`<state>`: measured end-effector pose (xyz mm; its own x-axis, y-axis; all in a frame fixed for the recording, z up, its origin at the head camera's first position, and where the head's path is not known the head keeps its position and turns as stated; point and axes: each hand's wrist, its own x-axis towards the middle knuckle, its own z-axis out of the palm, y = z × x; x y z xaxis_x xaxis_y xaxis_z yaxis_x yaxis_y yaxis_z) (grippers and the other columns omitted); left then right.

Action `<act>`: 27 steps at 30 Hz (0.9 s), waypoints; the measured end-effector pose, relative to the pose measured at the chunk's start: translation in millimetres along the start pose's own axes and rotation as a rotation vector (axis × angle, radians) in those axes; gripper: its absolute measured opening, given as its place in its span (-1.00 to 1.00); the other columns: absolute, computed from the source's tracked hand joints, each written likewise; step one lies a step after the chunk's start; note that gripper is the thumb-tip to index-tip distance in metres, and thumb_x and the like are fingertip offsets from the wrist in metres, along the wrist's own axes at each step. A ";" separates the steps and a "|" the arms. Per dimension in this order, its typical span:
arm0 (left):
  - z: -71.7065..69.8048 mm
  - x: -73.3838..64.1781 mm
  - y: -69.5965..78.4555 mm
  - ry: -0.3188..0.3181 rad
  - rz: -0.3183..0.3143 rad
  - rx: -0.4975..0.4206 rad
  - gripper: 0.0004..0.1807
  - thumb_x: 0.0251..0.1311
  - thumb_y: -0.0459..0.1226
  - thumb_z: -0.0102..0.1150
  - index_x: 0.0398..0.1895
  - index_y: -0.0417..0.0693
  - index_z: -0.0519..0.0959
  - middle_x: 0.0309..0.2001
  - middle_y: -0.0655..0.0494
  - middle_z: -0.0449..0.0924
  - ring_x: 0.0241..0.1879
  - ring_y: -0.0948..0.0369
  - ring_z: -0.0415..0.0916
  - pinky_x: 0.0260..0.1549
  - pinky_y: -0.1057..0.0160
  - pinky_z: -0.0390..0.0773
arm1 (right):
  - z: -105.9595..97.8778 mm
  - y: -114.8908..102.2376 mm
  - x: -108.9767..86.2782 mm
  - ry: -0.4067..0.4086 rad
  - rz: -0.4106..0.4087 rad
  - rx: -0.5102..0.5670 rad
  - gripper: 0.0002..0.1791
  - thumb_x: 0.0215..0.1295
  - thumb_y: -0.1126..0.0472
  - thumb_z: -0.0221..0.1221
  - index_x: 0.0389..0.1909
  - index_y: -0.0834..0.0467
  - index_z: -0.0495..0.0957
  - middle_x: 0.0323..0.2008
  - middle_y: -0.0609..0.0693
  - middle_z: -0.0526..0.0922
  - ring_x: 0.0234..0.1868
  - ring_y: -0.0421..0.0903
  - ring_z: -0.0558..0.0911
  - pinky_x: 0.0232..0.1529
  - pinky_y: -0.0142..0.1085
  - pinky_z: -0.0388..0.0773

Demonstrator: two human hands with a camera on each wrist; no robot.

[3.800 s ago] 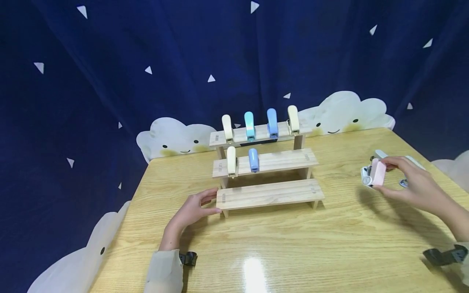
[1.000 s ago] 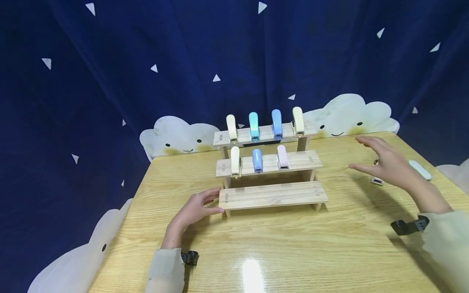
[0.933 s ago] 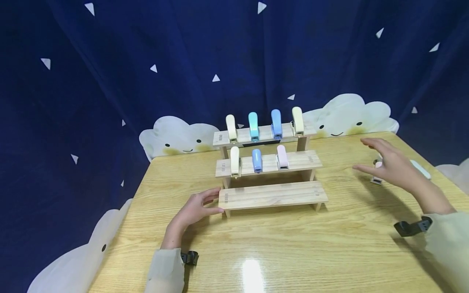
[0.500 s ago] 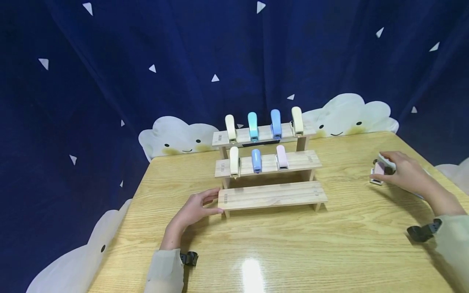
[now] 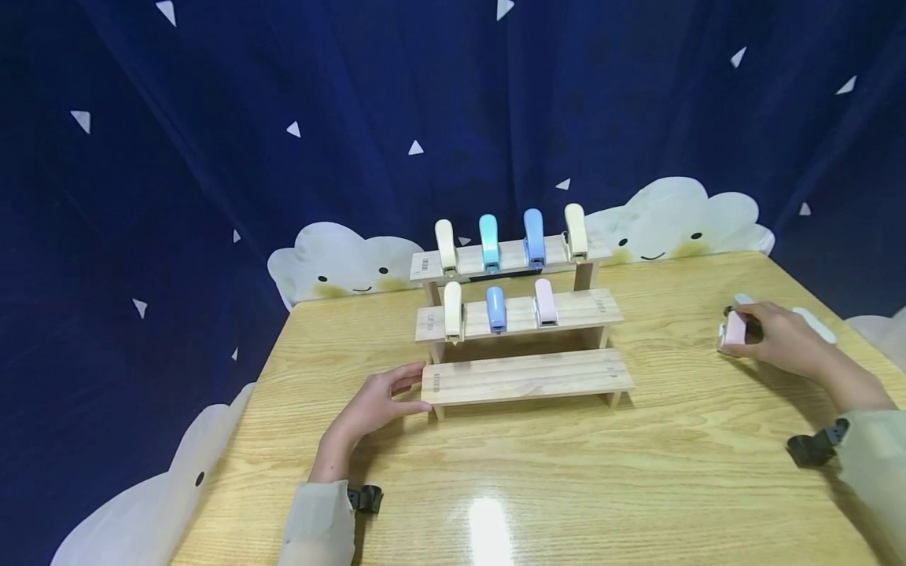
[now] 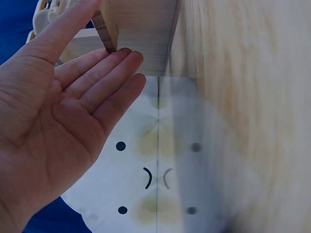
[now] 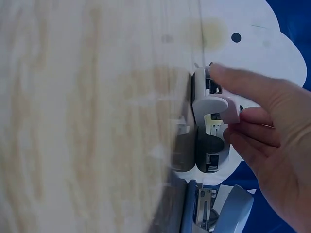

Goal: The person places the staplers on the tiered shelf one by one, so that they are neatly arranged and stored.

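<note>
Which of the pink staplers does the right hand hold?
The pink stapler at the right, in the right hand; the other pink stapler sits on the middle shelf, untouched.

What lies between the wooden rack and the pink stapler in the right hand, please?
Only bare tabletop lies between the wooden rack and the pink stapler in the right hand; the head view shows it.

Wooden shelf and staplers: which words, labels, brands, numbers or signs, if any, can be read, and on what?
None can be read.
Wooden shelf: dark marks at board ends, too small to read.
Pink stapler in the right hand: no readable text.
Other staplers: none readable.
</note>
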<state>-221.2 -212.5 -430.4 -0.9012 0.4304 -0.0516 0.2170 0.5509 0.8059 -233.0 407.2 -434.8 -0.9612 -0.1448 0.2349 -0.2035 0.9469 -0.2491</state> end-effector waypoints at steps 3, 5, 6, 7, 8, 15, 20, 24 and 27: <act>-0.1 -0.1 0.2 0.001 0.004 0.000 -0.16 0.08 -0.12 0.42 0.44 -0.09 0.29 0.40 -0.09 0.37 0.34 -0.03 0.41 0.35 -0.01 0.40 | 2.2 2.2 -0.6 0.009 -0.009 -0.008 -0.13 -0.05 0.10 0.51 0.14 0.58 0.36 0.02 0.59 0.48 -0.04 0.42 0.53 -0.10 0.24 0.50; 0.1 -0.1 0.7 -0.001 0.006 -0.001 -0.16 0.08 -0.12 0.41 0.43 -0.09 0.29 0.39 -0.09 0.37 0.34 -0.03 0.41 0.35 -0.02 0.39 | 3.3 3.7 -1.6 0.024 -0.021 -0.015 -0.15 -0.06 0.13 0.51 0.13 0.57 0.38 0.00 0.58 0.49 -0.06 0.41 0.54 -0.11 0.24 0.50; 0.0 -0.1 0.8 -0.002 0.007 -0.001 -0.16 0.08 -0.12 0.41 0.43 -0.10 0.30 0.39 -0.09 0.37 0.34 -0.04 0.41 0.35 -0.02 0.39 | 3.7 4.1 -2.0 0.034 -0.028 -0.019 -0.16 -0.08 0.14 0.52 0.12 0.56 0.39 0.00 0.58 0.50 -0.06 0.41 0.54 -0.12 0.24 0.51; -0.1 0.0 0.9 -0.002 0.009 -0.002 -0.17 0.09 -0.12 0.41 0.43 -0.10 0.30 0.39 -0.10 0.37 0.34 -0.04 0.41 0.35 -0.03 0.40 | 3.8 4.2 -2.7 0.047 -0.038 -0.023 -0.17 -0.10 0.15 0.52 0.12 0.55 0.40 -0.01 0.57 0.51 -0.07 0.41 0.55 -0.13 0.23 0.51; -0.2 0.0 1.1 -0.002 0.012 -0.003 -0.17 0.09 -0.13 0.41 0.43 -0.11 0.30 0.39 -0.11 0.37 0.34 -0.05 0.40 0.35 -0.04 0.40 | 3.8 4.1 -3.5 0.061 -0.045 -0.023 -0.17 -0.12 0.16 0.53 0.11 0.54 0.41 -0.02 0.56 0.52 -0.07 0.41 0.55 -0.14 0.22 0.51; -0.4 0.4 1.8 -0.002 0.014 -0.010 -0.18 0.09 -0.14 0.41 0.43 -0.12 0.30 0.39 -0.11 0.38 0.34 -0.05 0.40 0.35 -0.03 0.40 | -4.8 -7.5 -7.1 0.141 -0.044 0.002 -0.19 -0.10 0.12 0.52 0.14 0.44 0.43 -0.02 0.47 0.56 -0.01 0.40 0.54 -0.09 0.24 0.48; -0.6 0.1 0.8 -0.003 0.014 -0.015 -0.18 0.09 -0.14 0.41 0.43 -0.10 0.30 0.38 -0.11 0.38 0.34 -0.06 0.40 0.35 -0.03 0.39 | -17.4 -27.6 -1.6 0.185 -0.057 0.064 -0.21 -0.10 0.16 0.52 0.16 0.38 0.43 0.10 0.44 0.50 0.09 0.40 0.47 -0.03 0.20 0.42; -0.9 -0.4 0.1 -0.004 0.013 -0.021 -0.18 0.10 -0.13 0.41 0.43 -0.09 0.30 0.38 -0.11 0.38 0.34 -0.06 0.40 0.35 -0.04 0.39 | -27.9 -50.2 4.6 0.223 -0.099 0.082 -0.21 -0.12 0.17 0.53 0.17 0.34 0.45 0.12 0.39 0.52 0.09 0.33 0.49 -0.07 0.12 0.41; -0.8 -0.2 -0.5 -0.004 0.015 -0.025 -0.19 0.10 -0.14 0.41 0.43 -0.09 0.31 0.38 -0.11 0.39 0.34 -0.05 0.40 0.35 -0.03 0.40 | -34.3 -68.7 9.3 0.260 -0.149 0.074 -0.20 -0.17 0.16 0.55 0.16 0.32 0.48 0.11 0.34 0.56 0.06 0.28 0.53 -0.12 -0.01 0.44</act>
<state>-221.4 -213.4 -430.4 -0.8963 0.4414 -0.0420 0.2209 0.5266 0.8209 -221.6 350.7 -383.3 -0.8418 -0.1927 0.5043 -0.3605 0.8960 -0.2594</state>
